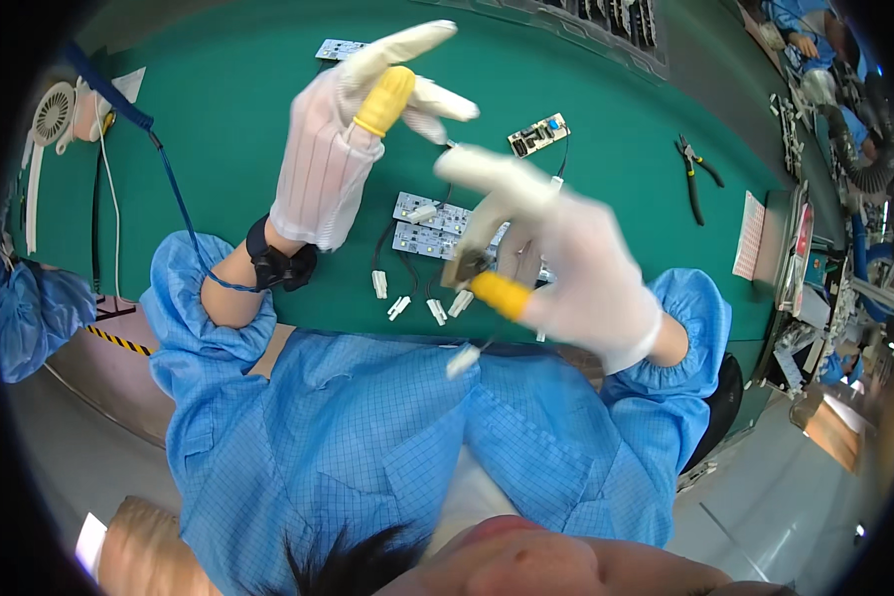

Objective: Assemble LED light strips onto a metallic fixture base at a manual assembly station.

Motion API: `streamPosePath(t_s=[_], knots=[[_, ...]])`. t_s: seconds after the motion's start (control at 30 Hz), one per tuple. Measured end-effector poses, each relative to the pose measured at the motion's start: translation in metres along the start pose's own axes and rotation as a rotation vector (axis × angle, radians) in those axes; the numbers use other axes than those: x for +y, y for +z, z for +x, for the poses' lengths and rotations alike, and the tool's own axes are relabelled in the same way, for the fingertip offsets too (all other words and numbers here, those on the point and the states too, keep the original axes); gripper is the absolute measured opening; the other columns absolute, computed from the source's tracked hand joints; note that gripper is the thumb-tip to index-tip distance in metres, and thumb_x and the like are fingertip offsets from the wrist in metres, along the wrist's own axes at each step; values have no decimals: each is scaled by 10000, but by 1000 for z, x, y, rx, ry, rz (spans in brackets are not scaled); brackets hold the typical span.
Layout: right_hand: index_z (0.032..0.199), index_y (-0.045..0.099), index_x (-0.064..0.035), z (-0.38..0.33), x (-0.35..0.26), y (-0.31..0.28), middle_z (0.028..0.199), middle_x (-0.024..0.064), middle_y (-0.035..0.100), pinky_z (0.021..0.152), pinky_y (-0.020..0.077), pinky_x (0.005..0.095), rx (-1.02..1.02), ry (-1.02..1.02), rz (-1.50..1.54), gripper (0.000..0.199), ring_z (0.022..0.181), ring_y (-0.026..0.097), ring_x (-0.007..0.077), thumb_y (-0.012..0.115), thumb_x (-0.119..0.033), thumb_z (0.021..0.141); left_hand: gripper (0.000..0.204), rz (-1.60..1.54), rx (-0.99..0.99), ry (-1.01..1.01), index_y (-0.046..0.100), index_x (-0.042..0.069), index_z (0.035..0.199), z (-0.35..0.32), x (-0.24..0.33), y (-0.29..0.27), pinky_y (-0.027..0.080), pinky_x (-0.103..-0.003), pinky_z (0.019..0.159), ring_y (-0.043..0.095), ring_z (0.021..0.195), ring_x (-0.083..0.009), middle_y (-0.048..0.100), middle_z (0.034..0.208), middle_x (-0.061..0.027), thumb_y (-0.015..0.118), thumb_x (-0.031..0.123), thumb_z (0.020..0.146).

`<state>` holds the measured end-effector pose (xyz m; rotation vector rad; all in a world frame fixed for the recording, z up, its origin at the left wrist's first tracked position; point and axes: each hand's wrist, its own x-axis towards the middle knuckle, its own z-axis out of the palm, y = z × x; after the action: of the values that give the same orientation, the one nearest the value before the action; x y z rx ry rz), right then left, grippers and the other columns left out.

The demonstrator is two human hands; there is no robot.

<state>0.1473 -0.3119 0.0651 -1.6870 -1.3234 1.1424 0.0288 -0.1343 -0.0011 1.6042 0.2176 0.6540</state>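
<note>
Apparently, the right hand's (578, 266) fingers pinch a dark piece (462, 269), blurred, above the table's (616, 139) near side; whether the left hand's (328, 164) hold anything, I cannot tell. Beneath lie white boards (419, 239), connectors (379, 285) nearer; far right, a cream board (539, 135), then pliers (694, 179). Handling the piece seems the step in hand; the next move calls for steady fingers.

I have the gloved left hand (333, 149) with fingers (402, 50) pointing right; the blurred right hand (576, 258) sets its index finger (482, 171) just below those fingertips, yellow-capped thumb (502, 295) lower.
</note>
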Motion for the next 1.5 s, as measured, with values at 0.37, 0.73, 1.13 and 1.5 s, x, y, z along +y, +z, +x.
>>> streamPosePath(t_s=[0.37, 0.73, 1.13, 1.5], knots=[[1298, 481, -12, 38, 42, -11, 1197, 104, 563, 854, 483, 276, 439, -362, -106, 562, 988, 585, 159, 718, -165, 812, 450, 227, -152, -9, 548, 24, 1237, -10, 0, 4, 517, -242, 674, 666, 715, -125, 696, 816, -63, 644, 278, 878], [1436, 210, -4, 40, 37, -18, 1010, 72, 678, 904, 521, 347, 506, -197, 57, 880, 987, 634, 195, 748, -97, 745, 316, 432, 160, 224, 671, 58, 1090, -12, -3, 6, 519, -232, 646, 679, 714, -138, 717, 924, -57, 729, 141, 791], [1412, 313, 35, 45, 33, -13, 974, 48, 668, 847, 458, 264, 502, -166, 213, 753, 909, 603, 107, 706, -175, 806, 338, 628, 239, 476, 692, 61, 1045, -13, -11, 4, 515, -247, 627, 675, 710, -140, 718, 940, -51, 781, 114, 723], [1389, 302, 93, 45, 46, -22, 973, 52, 669, 903, 434, 264, 363, -174, 359, 763, 954, 600, 117, 679, -214, 800, 350, 778, 299, 537, 689, 58, 1006, -13, -13, -4, 519, -261, 613, 675, 686, -184, 715, 897, -68, 815, 123, 686]])
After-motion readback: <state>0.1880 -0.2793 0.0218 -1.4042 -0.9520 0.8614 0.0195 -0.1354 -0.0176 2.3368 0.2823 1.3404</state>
